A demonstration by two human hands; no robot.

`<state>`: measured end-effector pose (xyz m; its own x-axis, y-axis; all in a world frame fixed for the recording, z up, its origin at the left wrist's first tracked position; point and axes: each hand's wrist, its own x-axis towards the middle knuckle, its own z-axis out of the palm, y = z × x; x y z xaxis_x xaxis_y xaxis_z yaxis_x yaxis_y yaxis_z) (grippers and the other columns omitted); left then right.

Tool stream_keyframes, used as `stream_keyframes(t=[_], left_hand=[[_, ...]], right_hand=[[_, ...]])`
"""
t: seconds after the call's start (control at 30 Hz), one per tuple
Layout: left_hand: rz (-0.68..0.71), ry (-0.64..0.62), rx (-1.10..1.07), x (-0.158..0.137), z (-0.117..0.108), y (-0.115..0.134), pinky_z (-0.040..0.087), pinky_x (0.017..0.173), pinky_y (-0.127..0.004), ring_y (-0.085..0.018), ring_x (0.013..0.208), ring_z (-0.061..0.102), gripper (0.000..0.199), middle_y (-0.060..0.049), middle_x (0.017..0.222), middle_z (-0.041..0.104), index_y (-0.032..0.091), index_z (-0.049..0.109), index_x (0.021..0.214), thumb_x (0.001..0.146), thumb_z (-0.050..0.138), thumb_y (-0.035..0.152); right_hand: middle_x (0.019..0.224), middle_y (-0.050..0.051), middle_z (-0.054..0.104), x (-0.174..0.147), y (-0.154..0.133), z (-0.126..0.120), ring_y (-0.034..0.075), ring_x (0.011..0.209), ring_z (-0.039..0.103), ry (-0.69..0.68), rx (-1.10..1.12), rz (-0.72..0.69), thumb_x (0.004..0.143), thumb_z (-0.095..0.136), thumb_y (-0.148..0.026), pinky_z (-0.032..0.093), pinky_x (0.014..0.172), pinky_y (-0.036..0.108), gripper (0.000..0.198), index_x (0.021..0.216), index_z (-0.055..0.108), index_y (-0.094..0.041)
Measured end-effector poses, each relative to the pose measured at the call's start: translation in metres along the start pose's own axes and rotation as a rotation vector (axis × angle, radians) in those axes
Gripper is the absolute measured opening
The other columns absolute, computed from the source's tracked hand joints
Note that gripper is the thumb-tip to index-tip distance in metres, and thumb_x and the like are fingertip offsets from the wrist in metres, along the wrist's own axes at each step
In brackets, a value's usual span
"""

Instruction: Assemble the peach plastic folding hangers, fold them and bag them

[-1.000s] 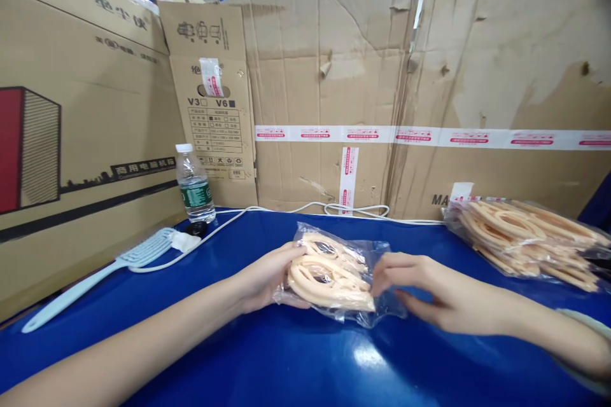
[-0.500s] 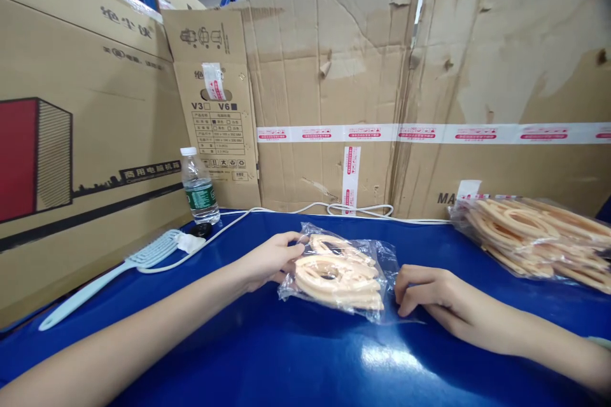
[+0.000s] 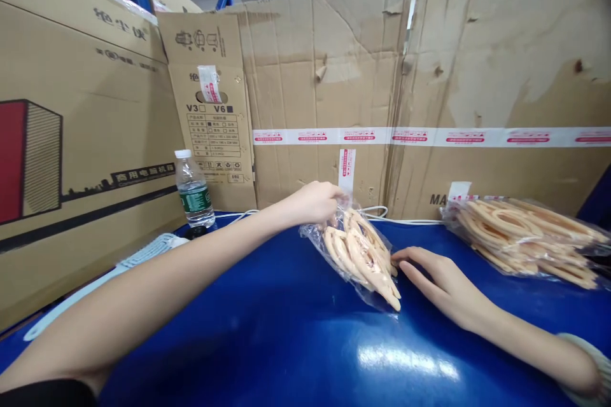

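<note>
A clear plastic bag (image 3: 312, 238) holds several beige, curved pieces (image 3: 365, 254) with oval openings; their exact kind I cannot make out. It is tilted over the blue table, its lower end pointing down to the right. My left hand (image 3: 317, 203) is closed on the bag's upper left edge, with its fingertips partly hidden by the film. On the other side, my right hand (image 3: 436, 280) has its fingers stretched out and thumb apart, the fingertips at the bag's right edge, touching or nearly so.
More bagged beige pieces (image 3: 520, 235) lie stacked at the right. At the left stand a water bottle (image 3: 193, 194) and a pale blue hairbrush (image 3: 81, 292), partly behind my left arm. Cardboard (image 3: 324, 95) walls the blue table (image 3: 267, 331); a white cable (image 3: 415, 222) runs along its back.
My left hand has moved up and right to the bag's upper edge. The bag has turned and tilted, its pieces now slanting down to the right. My right hand's fingers have straightened.
</note>
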<state>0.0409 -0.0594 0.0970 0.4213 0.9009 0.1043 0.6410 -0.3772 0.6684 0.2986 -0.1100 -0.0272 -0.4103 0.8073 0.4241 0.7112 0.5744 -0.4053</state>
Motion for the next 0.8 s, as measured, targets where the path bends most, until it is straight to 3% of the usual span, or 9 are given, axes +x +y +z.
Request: stream_keyframes(t=[0.1, 0.27, 0.43, 0.57, 0.67, 0.8], left_hand=[[0.013, 0.004, 0.008, 0.006, -0.003, 0.003, 0.048, 0.054, -0.028, -0.017, 0.044, 0.060, 0.060, -0.003, 0.059, 0.069, 0.016, 0.064, 0.124, 0.070, 0.042, 0.004], [0.032, 0.073, -0.016, 0.007, -0.015, 0.000, 0.050, 0.059, -0.027, -0.019, 0.056, 0.067, 0.061, -0.005, 0.064, 0.071, 0.017, 0.061, 0.129, 0.074, 0.039, 0.004], [0.007, 0.038, -0.027, -0.001, -0.026, 0.000, 0.051, 0.060, -0.028, -0.020, 0.059, 0.069, 0.061, -0.007, 0.070, 0.073, 0.020, 0.054, 0.137, 0.080, 0.037, 0.007], [0.006, 0.179, 0.070, -0.005, -0.049, -0.006, 0.052, 0.060, -0.026, -0.019, 0.065, 0.070, 0.059, -0.007, 0.076, 0.074, 0.019, 0.052, 0.138, 0.083, 0.036, 0.006], [-0.037, 0.314, 0.167, -0.002, -0.075, -0.028, 0.053, 0.065, -0.026, -0.018, 0.071, 0.070, 0.054, -0.008, 0.086, 0.075, 0.018, 0.049, 0.139, 0.087, 0.039, 0.008], [-0.201, 0.492, 0.356, 0.006, -0.094, -0.084, 0.054, 0.078, -0.033, -0.019, 0.084, 0.068, 0.035, -0.011, 0.104, 0.071, 0.014, 0.056, 0.128, 0.095, 0.045, 0.017]], right_hand=[[0.111, 0.013, 0.061, -0.004, -0.007, 0.001, 0.028, 0.106, 0.058, 0.013, -0.016, 0.002, 0.099, 0.032, -0.046, 0.048, 0.093, 0.045, 0.038, 0.110, 0.059, -0.021], [0.139, 0.017, 0.047, -0.011, -0.017, 0.006, 0.031, 0.129, 0.045, -0.099, -0.024, 0.022, 0.098, 0.033, -0.053, 0.038, 0.109, 0.049, 0.056, 0.140, 0.042, -0.017], [0.147, 0.018, 0.041, -0.013, -0.017, 0.009, 0.034, 0.134, 0.040, -0.163, -0.082, 0.028, 0.097, 0.032, -0.056, 0.035, 0.110, 0.054, 0.064, 0.148, 0.036, -0.016], [0.149, 0.019, 0.040, -0.012, -0.015, 0.007, 0.036, 0.135, 0.039, -0.206, -0.144, 0.043, 0.096, 0.030, -0.060, 0.036, 0.109, 0.055, 0.071, 0.149, 0.034, -0.013], [0.148, 0.019, 0.041, -0.009, -0.018, 0.006, 0.037, 0.135, 0.039, -0.216, -0.199, 0.022, 0.095, 0.031, -0.062, 0.038, 0.106, 0.057, 0.073, 0.150, 0.033, -0.014], [0.149, 0.022, 0.039, -0.001, -0.027, 0.008, 0.040, 0.138, 0.034, -0.246, -0.330, -0.007, 0.086, 0.047, -0.066, 0.036, 0.107, 0.059, 0.087, 0.150, 0.031, -0.009]])
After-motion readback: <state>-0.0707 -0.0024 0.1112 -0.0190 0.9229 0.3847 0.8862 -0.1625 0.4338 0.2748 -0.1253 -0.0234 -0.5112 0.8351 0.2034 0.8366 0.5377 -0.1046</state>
